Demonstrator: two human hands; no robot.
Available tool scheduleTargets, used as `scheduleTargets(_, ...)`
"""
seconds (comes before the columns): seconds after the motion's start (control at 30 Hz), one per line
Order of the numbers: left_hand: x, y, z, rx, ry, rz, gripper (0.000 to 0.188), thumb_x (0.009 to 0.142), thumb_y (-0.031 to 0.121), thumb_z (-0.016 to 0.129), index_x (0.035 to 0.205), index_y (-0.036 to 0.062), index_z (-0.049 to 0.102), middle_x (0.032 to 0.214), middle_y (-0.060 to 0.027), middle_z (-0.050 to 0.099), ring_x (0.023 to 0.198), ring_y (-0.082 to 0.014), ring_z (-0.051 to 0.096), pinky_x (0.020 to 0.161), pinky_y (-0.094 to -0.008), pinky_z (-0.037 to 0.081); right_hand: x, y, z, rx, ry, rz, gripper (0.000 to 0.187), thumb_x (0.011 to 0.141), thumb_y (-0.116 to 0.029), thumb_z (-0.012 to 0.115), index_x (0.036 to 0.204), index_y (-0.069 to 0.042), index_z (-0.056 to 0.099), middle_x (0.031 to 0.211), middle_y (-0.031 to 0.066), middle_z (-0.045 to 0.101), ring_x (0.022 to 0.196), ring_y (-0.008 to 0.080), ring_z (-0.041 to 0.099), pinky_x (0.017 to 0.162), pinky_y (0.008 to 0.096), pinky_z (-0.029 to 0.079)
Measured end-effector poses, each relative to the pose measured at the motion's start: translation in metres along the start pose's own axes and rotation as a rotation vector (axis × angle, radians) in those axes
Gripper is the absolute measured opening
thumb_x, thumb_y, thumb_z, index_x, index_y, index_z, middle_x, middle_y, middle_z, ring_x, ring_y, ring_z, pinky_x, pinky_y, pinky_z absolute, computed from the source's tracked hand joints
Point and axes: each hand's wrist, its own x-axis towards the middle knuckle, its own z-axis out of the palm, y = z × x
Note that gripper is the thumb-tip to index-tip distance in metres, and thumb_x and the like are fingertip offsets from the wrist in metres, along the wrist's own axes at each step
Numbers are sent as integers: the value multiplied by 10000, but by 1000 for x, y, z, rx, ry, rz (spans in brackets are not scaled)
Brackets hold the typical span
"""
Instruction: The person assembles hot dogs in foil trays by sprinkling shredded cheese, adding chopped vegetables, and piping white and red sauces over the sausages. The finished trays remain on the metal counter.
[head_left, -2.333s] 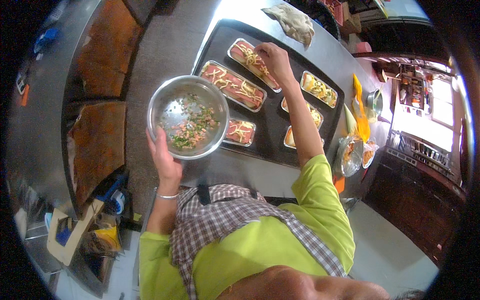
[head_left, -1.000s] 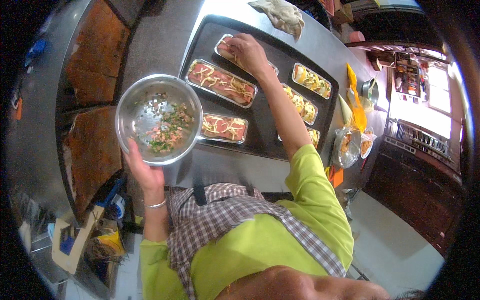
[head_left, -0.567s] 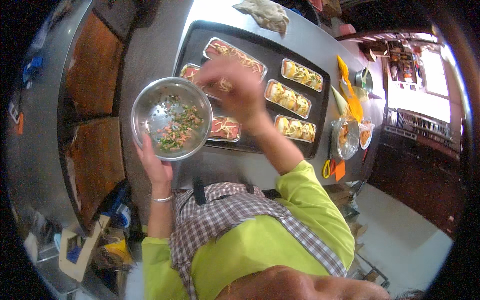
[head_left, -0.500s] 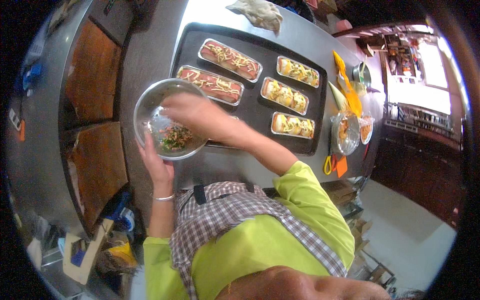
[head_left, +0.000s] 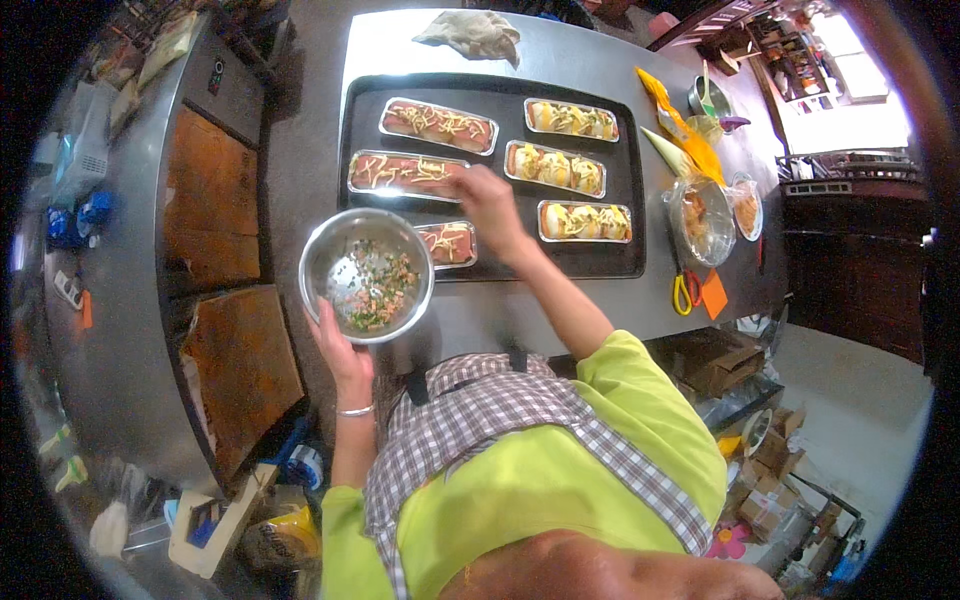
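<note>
Head view: right hand (head_left: 490,205) blurred, hiding part of foil tray (head_left: 408,173).

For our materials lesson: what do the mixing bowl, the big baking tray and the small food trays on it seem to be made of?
Mixing bowl: probably stainless steel, with a shiny, reflective silver wall. It is held by the left hand.
Baking tray: likely dark coated metal, matte black and flat.
Small food trays: seemingly thin aluminium foil, with bright silvery rims.
The right hand hovers over them.

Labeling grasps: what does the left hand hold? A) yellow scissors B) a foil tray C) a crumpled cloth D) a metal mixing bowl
D: the left hand grips the rim of the metal mixing bowl of chopped filling, held at the near edge of the black baking sheet.
</note>
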Motion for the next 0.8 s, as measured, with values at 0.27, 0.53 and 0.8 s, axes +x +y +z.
scheduleTargets(0.27, -24, -10, -41, -56, 71, 12, 415, 916, 252, 450, 1284, 75, 374, 1252, -82, 460, 1116, -222, 488, 907, -391, 440, -25, 110, 12, -447, -121, 174, 169, 776, 0, 461, 909, -6, 565, 887, 200, 548, 845, 377, 557, 713, 419, 464)
scheduleTargets(0.53, -26, -11, -49, -86, 76, 18, 414, 913, 271, 456, 1272, 78, 380, 1249, -81, 459, 1105, -233, 499, 875, -412, 470, -20, 113, 37, -324, -20, 218, 72, 778, -43, 478, 819, 0, 520, 830, 210, 521, 810, 384, 538, 705, 456, 437)
scheduleTargets(0.8, -22, -7, -57, -142, 104, 35, 433, 900, 256, 482, 1283, 86, 375, 1245, -79, 465, 1104, -234, 499, 877, -408, 468, -1, 119, 25, -307, -85, 184, 81, 748, -56, 522, 798, 1, 552, 777, 214, 560, 761, 353, 563, 674, 411, 448)
